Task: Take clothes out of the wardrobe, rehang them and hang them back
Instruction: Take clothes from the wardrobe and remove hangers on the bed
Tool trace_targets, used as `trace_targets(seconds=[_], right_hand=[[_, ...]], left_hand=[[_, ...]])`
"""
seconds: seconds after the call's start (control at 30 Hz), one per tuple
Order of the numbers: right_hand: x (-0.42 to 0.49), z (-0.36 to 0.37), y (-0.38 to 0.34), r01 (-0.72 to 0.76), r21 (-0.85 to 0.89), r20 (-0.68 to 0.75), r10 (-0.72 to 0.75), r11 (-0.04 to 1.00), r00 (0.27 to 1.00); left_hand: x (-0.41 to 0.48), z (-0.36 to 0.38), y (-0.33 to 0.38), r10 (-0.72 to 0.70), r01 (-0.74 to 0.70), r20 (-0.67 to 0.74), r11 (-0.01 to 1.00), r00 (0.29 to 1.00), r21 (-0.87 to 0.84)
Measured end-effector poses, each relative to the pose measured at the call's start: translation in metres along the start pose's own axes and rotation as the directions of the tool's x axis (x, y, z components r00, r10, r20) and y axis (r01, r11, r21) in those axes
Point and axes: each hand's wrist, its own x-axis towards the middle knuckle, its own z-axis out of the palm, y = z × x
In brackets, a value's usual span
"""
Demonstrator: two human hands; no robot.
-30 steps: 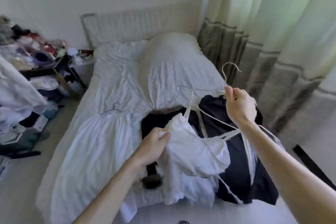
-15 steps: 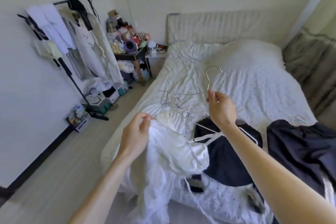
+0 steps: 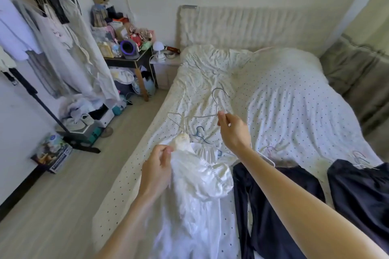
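Our right hand (image 3: 232,132) pinches the wire hanger (image 3: 216,103) below its hook; our left hand (image 3: 156,171) grips the white garment (image 3: 195,191) over the bed (image 3: 294,115).

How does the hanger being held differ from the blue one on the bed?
The held hanger is pale, the bed hanger blue. The right hand holds the held hanger hook up, a strap of the white garment over it; the bed hanger lies flat on the bed. Both are thin and hooked.

Shiny metal wire hanger (image 3: 216,105) at right fingers (image 3: 223,119); satiny, smooth white cloth garment (image 3: 200,176) at left fingers (image 3: 164,153); matt crumpled bedsheet (image 3: 284,111) beyond.
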Motion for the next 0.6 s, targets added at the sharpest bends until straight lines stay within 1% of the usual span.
trace_targets(seconds=[0.07,0.17,0.23,0.3,0.33,0.37,0.4,0.43,0.47,0.5,0.53,0.57,0.6], right_hand=[[0.026,0.032,0.008,-0.055,-0.039,0.013,0.056,0.998,0.998],[0.052,0.073,0.019,-0.070,-0.047,0.037,0.072,0.996,0.997],[0.063,0.095,0.026,-0.088,-0.046,0.089,0.092,0.995,0.992],[0.068,0.115,0.036,-0.119,-0.052,0.168,0.126,0.992,0.978],[0.070,0.124,0.041,-0.141,-0.051,0.205,0.148,0.989,0.967],[0.073,0.133,0.047,-0.168,-0.046,0.233,0.174,0.985,0.957],[0.077,0.141,0.052,-0.192,-0.041,0.255,0.196,0.981,0.947],[0.082,0.147,0.056,-0.207,-0.037,0.274,0.209,0.978,0.939],[0.086,0.152,0.060,-0.216,-0.035,0.292,0.217,0.976,0.932],[0.090,0.156,0.064,-0.225,-0.032,0.309,0.224,0.974,0.924],[0.093,0.160,0.068,-0.237,-0.028,0.326,0.233,0.971,0.916],[0.096,0.163,0.073,-0.253,-0.020,0.341,0.245,0.967,0.908],[0.098,0.165,0.077,-0.272,-0.006,0.353,0.256,0.962,0.900]], left_hand=[[0.032,0.011,-0.025,-0.064,0.063,0.056,0.998,0.996,0.005],[0.061,0.037,-0.068,-0.159,0.139,0.206,0.984,0.966,0.108],[0.070,0.054,-0.094,-0.230,0.178,0.335,0.968,0.914,0.178],[0.077,0.067,-0.119,-0.320,0.232,0.422,0.941,0.848,0.247],[0.084,0.070,-0.131,-0.367,0.241,0.446,0.918,0.816,0.315],[0.094,0.071,-0.141,-0.400,0.216,0.439,0.886,0.804,0.411],[0.107,0.071,-0.149,-0.404,0.184,0.380,0.848,0.832,0.497],[0.124,0.069,-0.151,-0.356,0.167,0.285,0.835,0.890,0.524],[0.145,0.065,-0.151,-0.274,0.138,0.194,0.843,0.942,0.520],[0.166,0.060,-0.149,-0.168,0.072,0.138,0.848,0.976,0.524],[0.186,0.057,-0.149,-0.040,-0.039,0.131,0.831,0.991,0.554],[0.205,0.056,-0.149,0.070,-0.169,0.188,0.795,0.980,0.583],[0.221,0.056,-0.152,0.138,-0.293,0.296,0.760,0.945,0.580]])
